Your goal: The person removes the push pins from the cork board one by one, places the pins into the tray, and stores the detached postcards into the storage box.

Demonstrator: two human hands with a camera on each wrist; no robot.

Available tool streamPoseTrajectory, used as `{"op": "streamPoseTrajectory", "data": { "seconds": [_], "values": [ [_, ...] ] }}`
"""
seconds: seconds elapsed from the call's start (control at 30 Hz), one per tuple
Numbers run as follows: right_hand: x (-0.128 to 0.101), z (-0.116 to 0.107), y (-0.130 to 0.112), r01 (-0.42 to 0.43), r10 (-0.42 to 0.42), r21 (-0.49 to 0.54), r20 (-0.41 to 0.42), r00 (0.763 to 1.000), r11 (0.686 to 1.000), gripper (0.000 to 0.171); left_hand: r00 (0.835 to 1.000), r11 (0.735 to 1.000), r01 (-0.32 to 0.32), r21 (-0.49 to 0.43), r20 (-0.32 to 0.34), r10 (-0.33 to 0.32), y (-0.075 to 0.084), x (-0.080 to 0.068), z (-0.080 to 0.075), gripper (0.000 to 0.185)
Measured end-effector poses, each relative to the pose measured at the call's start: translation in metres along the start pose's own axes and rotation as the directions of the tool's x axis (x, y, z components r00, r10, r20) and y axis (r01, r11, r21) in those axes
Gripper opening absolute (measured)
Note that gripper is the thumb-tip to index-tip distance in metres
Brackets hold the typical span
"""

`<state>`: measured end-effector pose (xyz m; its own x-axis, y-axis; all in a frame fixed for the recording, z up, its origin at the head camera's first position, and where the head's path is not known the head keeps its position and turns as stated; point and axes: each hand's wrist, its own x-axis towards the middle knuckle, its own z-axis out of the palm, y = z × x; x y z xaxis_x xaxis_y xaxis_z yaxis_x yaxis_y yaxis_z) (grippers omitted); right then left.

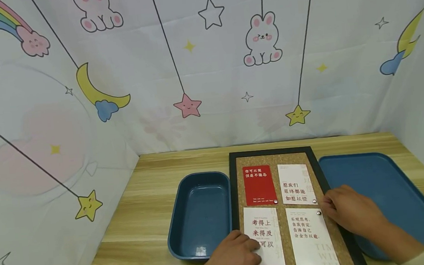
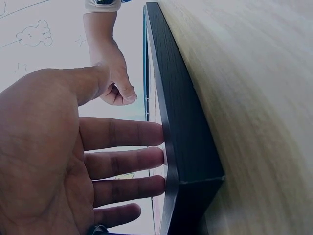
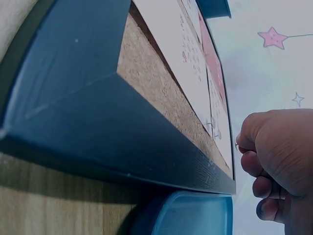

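A black-framed cork board (image 1: 234,189) lies flat on the wooden table and carries a red card (image 1: 259,184) and three white cards. My left hand (image 1: 245,249) rests with straight fingers on the lower-left white card (image 1: 264,233); the left wrist view shows those fingers (image 2: 122,161) reaching over the frame (image 2: 181,127). My right hand (image 1: 332,208) sits at the board's right edge with curled fingers. In the right wrist view its thumb and forefinger (image 3: 247,142) pinch a small metal pin (image 3: 237,145). Silver pins (image 1: 319,212) hold the corners of the right-hand cards.
An empty deep blue bin (image 1: 200,209) stands left of the board. A wide blue tray (image 1: 383,185) lies to its right, under my right forearm. Cartoon-printed cloth walls close in the table at the back and both sides.
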<state>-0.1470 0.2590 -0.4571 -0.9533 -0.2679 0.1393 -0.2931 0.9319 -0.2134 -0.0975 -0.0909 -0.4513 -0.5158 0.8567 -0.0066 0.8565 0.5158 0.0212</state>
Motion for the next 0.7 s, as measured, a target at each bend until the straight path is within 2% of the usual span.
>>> {"op": "streamPoseTrajectory", "data": {
  "seconds": [0.4,0.53,0.7],
  "values": [
    [-0.0033,-0.0023,0.0041,0.004,-0.003,-0.008,0.028,1.000,1.000,0.021,1.000,1.000,0.005,-0.008,-0.008,-0.005,-0.0003,-0.0012,-0.0004,0.047],
    [-0.0043,-0.0031,0.0056,-0.006,0.005,0.006,0.032,0.999,1.000,0.015,1.000,1.000,0.001,0.002,-0.020,-0.001,-0.0003,-0.0009,-0.0002,0.047],
    [-0.0063,-0.0035,0.0093,-0.009,0.008,0.011,0.025,1.000,1.000,0.027,1.000,1.000,-0.003,0.007,-0.024,0.003,-0.0004,-0.0008,-0.0002,0.046]
  ]
}}
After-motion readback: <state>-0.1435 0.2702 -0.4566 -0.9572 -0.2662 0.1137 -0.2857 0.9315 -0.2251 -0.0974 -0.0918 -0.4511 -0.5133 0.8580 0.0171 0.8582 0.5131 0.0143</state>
